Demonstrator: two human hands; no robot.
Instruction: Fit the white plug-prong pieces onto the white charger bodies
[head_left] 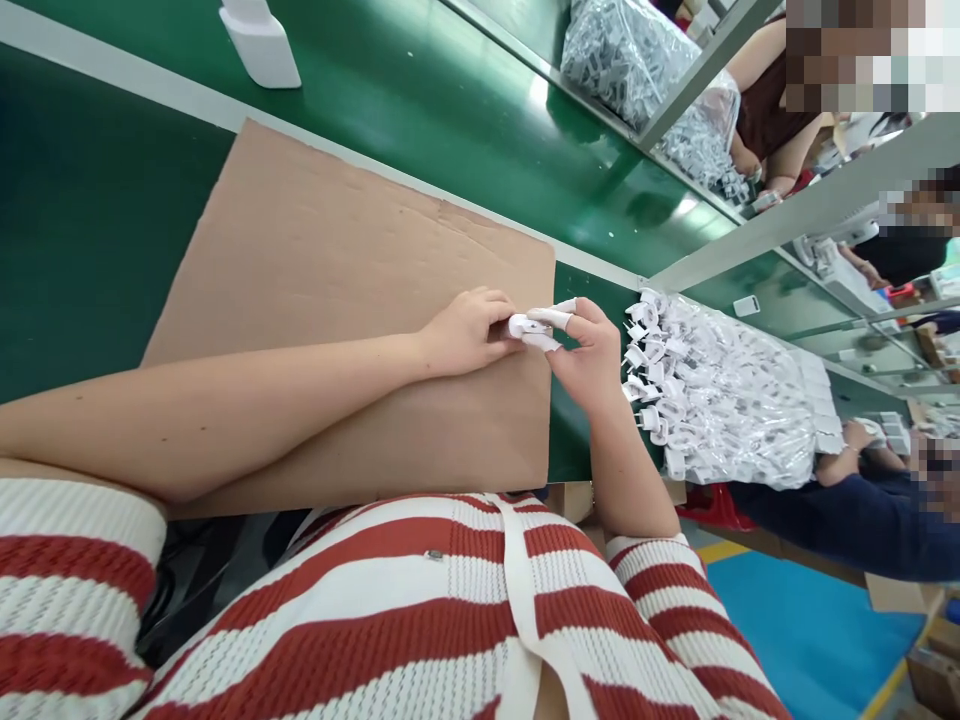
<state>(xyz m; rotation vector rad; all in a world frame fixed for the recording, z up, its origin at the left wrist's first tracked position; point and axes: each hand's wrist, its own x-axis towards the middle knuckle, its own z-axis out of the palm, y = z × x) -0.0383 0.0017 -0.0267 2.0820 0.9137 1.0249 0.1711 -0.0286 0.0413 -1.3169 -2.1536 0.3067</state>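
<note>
Hands [466, 332] [594, 360] pinching white piece [519, 326], near right edge of cardboard [337, 235], sheet spreading leftward

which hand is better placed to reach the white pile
Probably the right hand: it is nearer the pile, while the left hand is farther off, over the cardboard. Both hold the small part, so the right would likely release first.

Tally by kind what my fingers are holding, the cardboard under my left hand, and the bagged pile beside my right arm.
Small white plastic piece, between your left fingers and right fingers: 1
Flat brown cardboard sheet: 1
Clear plastic bag of white plastic parts: 1 (parts overlap too much to count)
Total: 3
</note>
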